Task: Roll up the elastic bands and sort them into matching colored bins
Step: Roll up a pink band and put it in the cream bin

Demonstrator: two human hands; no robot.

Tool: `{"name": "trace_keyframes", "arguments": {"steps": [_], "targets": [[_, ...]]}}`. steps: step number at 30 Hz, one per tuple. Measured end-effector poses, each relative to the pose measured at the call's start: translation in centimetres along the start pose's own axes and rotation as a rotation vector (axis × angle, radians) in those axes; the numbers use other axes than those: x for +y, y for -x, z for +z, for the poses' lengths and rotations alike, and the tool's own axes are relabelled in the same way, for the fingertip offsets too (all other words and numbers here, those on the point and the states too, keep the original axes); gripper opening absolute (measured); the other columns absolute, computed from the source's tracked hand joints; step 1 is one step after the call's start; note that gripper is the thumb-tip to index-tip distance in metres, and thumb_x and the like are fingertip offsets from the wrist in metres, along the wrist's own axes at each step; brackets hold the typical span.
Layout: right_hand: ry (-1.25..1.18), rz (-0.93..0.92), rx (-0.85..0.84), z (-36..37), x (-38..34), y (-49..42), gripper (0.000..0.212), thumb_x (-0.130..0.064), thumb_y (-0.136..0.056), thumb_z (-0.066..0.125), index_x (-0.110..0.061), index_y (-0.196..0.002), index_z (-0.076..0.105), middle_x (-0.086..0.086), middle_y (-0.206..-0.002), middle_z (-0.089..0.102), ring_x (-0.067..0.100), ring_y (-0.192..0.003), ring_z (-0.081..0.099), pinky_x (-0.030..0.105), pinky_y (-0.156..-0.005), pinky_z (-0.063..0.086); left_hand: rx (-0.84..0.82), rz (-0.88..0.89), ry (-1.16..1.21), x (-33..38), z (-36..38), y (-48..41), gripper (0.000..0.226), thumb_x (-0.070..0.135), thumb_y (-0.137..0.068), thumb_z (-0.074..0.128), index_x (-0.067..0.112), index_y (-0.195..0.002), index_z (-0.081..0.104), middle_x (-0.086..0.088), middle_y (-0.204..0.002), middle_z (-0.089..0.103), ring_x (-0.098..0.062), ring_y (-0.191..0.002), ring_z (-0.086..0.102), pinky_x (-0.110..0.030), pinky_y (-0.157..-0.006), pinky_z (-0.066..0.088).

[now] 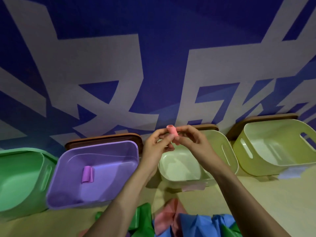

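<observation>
on your far left sits a green bin (pixel 18 170). just beside it is a purple bin (pixel 109 185) with one purple roll (pixel 87 174) lying on its floor. next comes a pale bin (pixel 179 170), partly hidden behind your hands, and then a yellow-green bin (pixel 266 151) on the far right. flat brown pieces (pixel 102 137) stand behind the bins, against a blue wall (pixel 171 23) with big white shapes. close to you on the surface (pixel 256 202) lies a heap of loose bands: a green band (pixel 143 218), a pink band (pixel 169 214) and a blue band (pixel 196 224).

your left hand (pixel 153 147) and right hand (pixel 193 142) are up together, in front of the back left corner of the pale bin. both pinch the pink roll (pixel 173 135). the left fingers (pixel 168 140) are curled close on its lower part. the right fingers (pixel 183 130) are curled close on its upper side. the roll is tilted, with its open end up and to the left, and it is in the air.

the pale bin's open top is below your hands. a strip of bare surface lies between the bins and the heap. your left arm crosses the gap between the purple bin and the pale bin.
</observation>
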State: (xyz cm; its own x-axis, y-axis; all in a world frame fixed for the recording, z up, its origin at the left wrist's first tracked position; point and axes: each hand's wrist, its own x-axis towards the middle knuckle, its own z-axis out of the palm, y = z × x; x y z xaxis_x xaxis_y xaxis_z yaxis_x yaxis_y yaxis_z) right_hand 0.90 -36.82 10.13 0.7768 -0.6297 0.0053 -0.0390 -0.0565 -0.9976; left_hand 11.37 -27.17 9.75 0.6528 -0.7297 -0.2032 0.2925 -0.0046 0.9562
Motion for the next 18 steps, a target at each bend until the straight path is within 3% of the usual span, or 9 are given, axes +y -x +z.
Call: {"name": "trace_keyframes", "arguments": {"steps": [3, 7, 12, 18], "targets": [[-0.054, 0.031, -0.008, 0.4, -0.1, 0.2, 0.024, -0.009, -0.085, 0.068, -0.01, -0.109, 0.064, 0.004, -0.107, 0.07, 0.02, -0.103, 0.065, 0.031, -0.091, 0.052, 0.031, -0.007, 0.002, 0.0, -0.5, 0.3, 0.013, 0.012, -0.085, 0.069, 0.014, -0.097, 0.067, -0.007, -0.081, 0.068, -0.012, -0.062, 0.056, -0.027, -0.067, 0.052], [-0.119, 0.057, 0.014, 0.7, -1.8, 1.0, 0.024, -0.011, -0.085, 0.068, -0.009, -0.108, 0.063, 0.008, -0.104, 0.069, 0.018, -0.097, 0.066, 0.026, -0.083, 0.052, 0.1, 0.08, -0.07, 1.0, -1.3, 1.4, 0.009, 0.019, -0.082, 0.072, 0.011, -0.083, 0.07, 0.0, -0.066, 0.062, -0.012, -0.063, 0.053, -0.026, -0.065, 0.048], [-0.121, 0.052, -0.048, 1.8, -5.0, 3.5, 0.031, 0.002, -0.082, 0.067, -0.011, -0.11, 0.065, 0.008, -0.104, 0.07, 0.016, -0.095, 0.068, 0.019, -0.078, 0.053, 0.096, 0.165, -0.093, 3.1, -1.7, 5.0, 0.012, 0.021, -0.084, 0.07, 0.011, -0.088, 0.064, -0.001, -0.081, 0.07, -0.016, -0.08, 0.067, -0.029, -0.075, 0.054], [-0.052, -0.046, -0.04, 3.5, -8.5, 6.8, 0.033, 0.005, -0.071, 0.076, -0.009, -0.099, 0.067, 0.01, -0.097, 0.072, 0.018, -0.09, 0.067, 0.021, -0.078, 0.054, 0.095, 0.298, -0.064, 5.6, -2.5, 9.9, 0.025, 0.007, -0.078, 0.074, 0.016, -0.092, 0.055, -0.005, -0.088, 0.065, -0.015, -0.082, 0.067, -0.026, -0.071, 0.055]]}}
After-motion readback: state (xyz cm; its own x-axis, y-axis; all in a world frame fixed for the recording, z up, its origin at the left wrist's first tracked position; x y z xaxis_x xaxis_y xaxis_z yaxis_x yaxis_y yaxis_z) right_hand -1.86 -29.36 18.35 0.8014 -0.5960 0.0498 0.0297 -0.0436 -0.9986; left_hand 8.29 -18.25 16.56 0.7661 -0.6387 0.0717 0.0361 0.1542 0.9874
